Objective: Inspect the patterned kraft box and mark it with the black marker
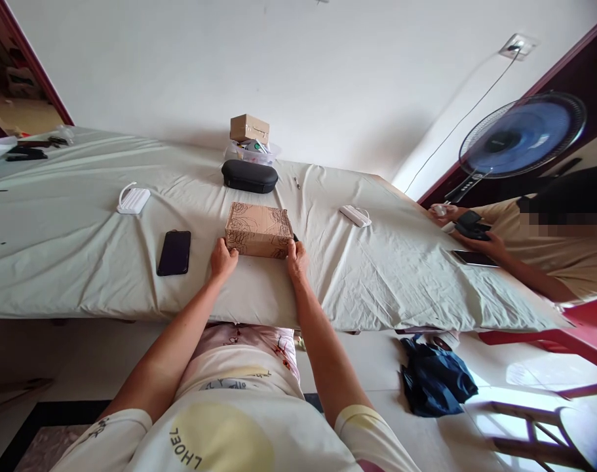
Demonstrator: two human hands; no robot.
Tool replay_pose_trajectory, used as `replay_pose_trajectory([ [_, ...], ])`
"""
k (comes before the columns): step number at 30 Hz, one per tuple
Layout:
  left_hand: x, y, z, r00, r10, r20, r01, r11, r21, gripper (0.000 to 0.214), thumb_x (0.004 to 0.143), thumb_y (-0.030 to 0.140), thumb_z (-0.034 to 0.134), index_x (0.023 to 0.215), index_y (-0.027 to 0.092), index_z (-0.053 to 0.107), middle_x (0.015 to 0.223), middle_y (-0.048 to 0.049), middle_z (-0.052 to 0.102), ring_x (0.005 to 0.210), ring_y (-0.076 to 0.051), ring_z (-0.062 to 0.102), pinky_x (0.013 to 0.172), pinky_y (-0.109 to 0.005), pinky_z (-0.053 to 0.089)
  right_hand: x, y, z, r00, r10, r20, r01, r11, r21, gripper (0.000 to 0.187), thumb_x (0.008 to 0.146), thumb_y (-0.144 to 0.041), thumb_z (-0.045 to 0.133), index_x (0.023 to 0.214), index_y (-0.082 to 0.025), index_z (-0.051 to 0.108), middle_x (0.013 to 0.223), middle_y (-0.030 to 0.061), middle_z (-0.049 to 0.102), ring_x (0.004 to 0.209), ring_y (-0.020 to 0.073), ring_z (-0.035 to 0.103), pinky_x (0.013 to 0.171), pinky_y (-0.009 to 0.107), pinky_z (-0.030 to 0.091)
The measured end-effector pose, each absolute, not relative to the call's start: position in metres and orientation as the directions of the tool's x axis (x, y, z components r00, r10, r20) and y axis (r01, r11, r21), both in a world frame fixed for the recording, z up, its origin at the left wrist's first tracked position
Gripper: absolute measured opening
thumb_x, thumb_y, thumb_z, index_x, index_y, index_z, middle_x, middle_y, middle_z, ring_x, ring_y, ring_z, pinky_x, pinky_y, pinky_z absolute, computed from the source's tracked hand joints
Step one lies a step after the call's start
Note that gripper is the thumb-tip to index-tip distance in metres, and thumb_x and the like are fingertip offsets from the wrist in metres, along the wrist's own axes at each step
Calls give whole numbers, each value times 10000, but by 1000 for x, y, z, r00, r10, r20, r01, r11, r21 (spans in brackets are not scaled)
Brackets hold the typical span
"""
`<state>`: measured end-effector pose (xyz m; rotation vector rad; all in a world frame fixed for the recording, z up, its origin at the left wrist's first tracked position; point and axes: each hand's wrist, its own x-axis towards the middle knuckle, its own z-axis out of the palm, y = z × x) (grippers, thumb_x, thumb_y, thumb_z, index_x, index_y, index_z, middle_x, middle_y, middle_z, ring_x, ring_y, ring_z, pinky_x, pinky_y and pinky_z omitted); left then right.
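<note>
A brown cardboard box with dark scribbled line patterns is on the cloth-covered table in front of me. My left hand is closed on its near left corner, thumb against the front side. At the near right corner my right hand grips the same box, with a small dark thing showing beside the fingers. To the left of the box lies a black smartphone. Behind the box sits a black zip case. What is under or inside the box is hidden.
White power banks with looped cables lie left and right. A clear bin carrying a small carton stands by the wall. At the right, another person's hands hold a black object near a phone and a fan.
</note>
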<state>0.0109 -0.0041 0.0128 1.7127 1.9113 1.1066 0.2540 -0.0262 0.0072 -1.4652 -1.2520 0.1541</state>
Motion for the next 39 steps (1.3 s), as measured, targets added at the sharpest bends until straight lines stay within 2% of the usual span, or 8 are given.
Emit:
replay_pose_trajectory([
  [2,12,-4,13,-216,946,243,680,-33,732,297,849,195,586,1146,194,578,1135,-152,728,1124,-363,705,975,-474,558,253,-25,6,449,706,548,589,227,-775,550,959,-771,445,848,-243,549,749,-7,594,692,178,559,676,313,497],
  [4,13,-3,13,-217,947,236,683,-26,730,306,849,169,564,1155,185,579,1147,-158,724,1138,-367,700,981,-478,553,250,-23,4,466,673,574,580,257,-773,533,957,-729,492,1090,-224,599,973,51,662,823,191,631,750,332,544],
  [6,13,-2,14,-219,950,223,683,-14,730,322,845,133,539,1161,178,581,1163,-167,721,1145,-372,699,983,-485,549,246,-21,3,439,669,600,584,295,-756,562,964,-680,515,1307,-237,564,1188,102,643,941,202,660,819,356,571],
  [8,13,-1,14,-222,950,220,678,-12,735,347,839,107,525,1174,176,583,1179,-172,720,1148,-371,701,988,-488,546,242,-20,3,377,686,622,604,327,-727,559,978,-634,517,1397,-265,543,1298,120,610,1030,214,657,899,381,574],
  [13,11,0,14,-221,948,227,660,-26,751,363,835,109,541,1190,177,576,1172,-161,724,1158,-354,699,997,-467,549,236,-17,6,330,713,619,593,354,-724,545,1004,-572,493,1437,-247,549,1304,134,631,1111,246,623,1044,447,528],
  [17,11,0,13,-210,948,240,648,-49,760,353,831,111,550,1171,196,583,1144,-140,729,1129,-340,706,988,-465,558,237,-15,6,325,700,636,591,374,-715,526,1006,-562,498,1429,-255,556,1332,131,635,1098,244,626,1060,463,522],
  [28,13,-3,16,-198,956,217,614,-51,788,319,846,114,549,1156,177,589,1187,-166,713,1167,-356,689,1016,-467,539,244,-13,2,313,703,638,607,369,-704,571,1023,-568,472,1492,-243,497,1359,133,632,1100,226,656,1027,428,556],
  [39,14,-3,16,-229,949,218,621,-31,783,332,827,115,554,1152,175,583,1205,-162,707,1184,-363,676,1036,-485,542,243,-10,-6,294,690,662,642,371,-671,620,1043,-600,428,1562,-262,430,1488,147,553,1287,251,609,1105,473,519],
])
